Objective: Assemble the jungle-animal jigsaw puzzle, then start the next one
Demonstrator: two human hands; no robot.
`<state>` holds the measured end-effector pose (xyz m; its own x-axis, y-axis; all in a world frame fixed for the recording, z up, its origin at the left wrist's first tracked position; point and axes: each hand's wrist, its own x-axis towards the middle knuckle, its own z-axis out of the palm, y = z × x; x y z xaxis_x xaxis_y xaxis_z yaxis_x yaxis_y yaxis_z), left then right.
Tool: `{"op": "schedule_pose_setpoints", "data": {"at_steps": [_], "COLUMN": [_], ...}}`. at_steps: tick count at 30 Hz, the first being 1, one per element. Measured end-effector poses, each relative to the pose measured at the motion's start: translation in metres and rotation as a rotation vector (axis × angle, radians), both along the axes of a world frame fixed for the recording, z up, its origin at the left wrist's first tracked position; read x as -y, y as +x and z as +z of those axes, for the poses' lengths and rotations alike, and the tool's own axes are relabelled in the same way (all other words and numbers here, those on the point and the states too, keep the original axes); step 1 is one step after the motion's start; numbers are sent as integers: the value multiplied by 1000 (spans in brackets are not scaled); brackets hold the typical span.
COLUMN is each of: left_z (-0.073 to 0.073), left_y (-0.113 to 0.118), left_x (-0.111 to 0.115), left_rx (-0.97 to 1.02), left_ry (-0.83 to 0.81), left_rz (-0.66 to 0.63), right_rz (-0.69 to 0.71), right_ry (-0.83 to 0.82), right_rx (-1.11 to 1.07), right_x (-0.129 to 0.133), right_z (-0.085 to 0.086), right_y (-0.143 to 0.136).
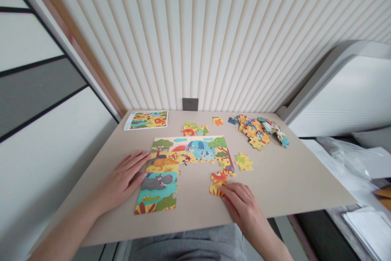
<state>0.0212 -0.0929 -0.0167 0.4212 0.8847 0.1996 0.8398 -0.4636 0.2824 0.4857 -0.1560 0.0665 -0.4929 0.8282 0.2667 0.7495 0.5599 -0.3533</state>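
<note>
A partly joined jigsaw puzzle (161, 185) of animals lies on the table, with elephants along its top and a hippo at lower left. My left hand (122, 179) rests flat with fingers stretched out, the fingertips against the puzzle's left edge. My right hand (242, 204) pinches the lower right edge of a small joined section of puzzle pieces (218, 179) showing a lion. That section sits just below the puzzle's right side; whether the two are interlocked I cannot tell. Right of it is a loose yellow puzzle piece (244, 162).
A picture card (146, 120) lies at the table's back left. Behind the puzzle are a small joined group (195, 129) and a single orange piece (218, 121). A heap of loose pieces (255, 130) occupies the back right. The ribbed wall has a socket (190, 104).
</note>
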Motion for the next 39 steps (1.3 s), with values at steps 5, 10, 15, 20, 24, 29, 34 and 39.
{"op": "schedule_pose_setpoints", "data": {"at_steps": [5, 10, 15, 20, 24, 29, 34, 39], "left_z": [0, -1, -1, 1, 2, 0, 4, 9], "left_y": [0, 0, -1, 0, 1, 0, 2, 5], "left_x": [0, 0, 0, 0, 0, 0, 0, 1], "left_rx": [7, 10, 9, 6, 16, 14, 21, 24], "left_ry": [-1, -6, -14, -15, -12, -21, -20, -14], "left_rz": [3, 3, 6, 3, 6, 6, 12, 16], "right_rz": [17, 35, 72, 86, 77, 101, 95, 118], "right_ry": [-23, -10, 9, 1, 2, 15, 4, 27], "right_rx": [53, 100, 142, 182, 225, 264, 283, 274], "right_x": [5, 2, -1, -1, 0, -1, -2, -4], "right_z": [-4, -3, 2, 6, 10, 12, 12, 15], "right_y": [29, 56, 67, 69, 68, 65, 65, 66]}}
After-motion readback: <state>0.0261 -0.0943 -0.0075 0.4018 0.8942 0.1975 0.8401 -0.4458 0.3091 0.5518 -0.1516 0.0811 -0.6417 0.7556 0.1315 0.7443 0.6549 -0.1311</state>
